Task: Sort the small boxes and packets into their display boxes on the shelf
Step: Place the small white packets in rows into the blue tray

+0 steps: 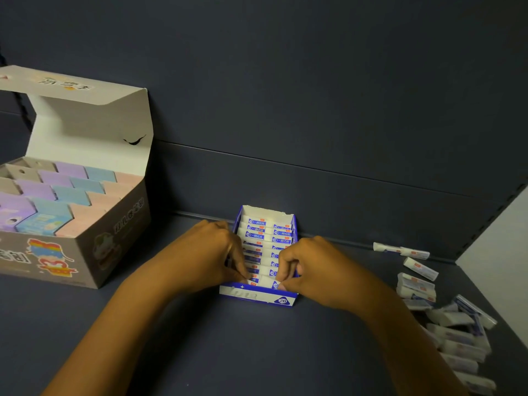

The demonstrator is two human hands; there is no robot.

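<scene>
The small blue display box point(258, 295) sits on the dark shelf point(228, 352) near the back wall, filled with two columns of white-and-blue packets point(258, 230). The nearest packet in the row point(264, 281) lies just behind the box's front wall, between the two hands. The left hand point(211, 252) curls over the box's left side, fingertips pinching that packet's left end; the right hand point(308, 267) pinches its right end, though the blur makes the exact grip uncertain. To the right lies a loose heap of similar packets point(451, 324). Far left stands an open grey display box point(85, 224) holding pastel boxes point(71, 192).
</scene>
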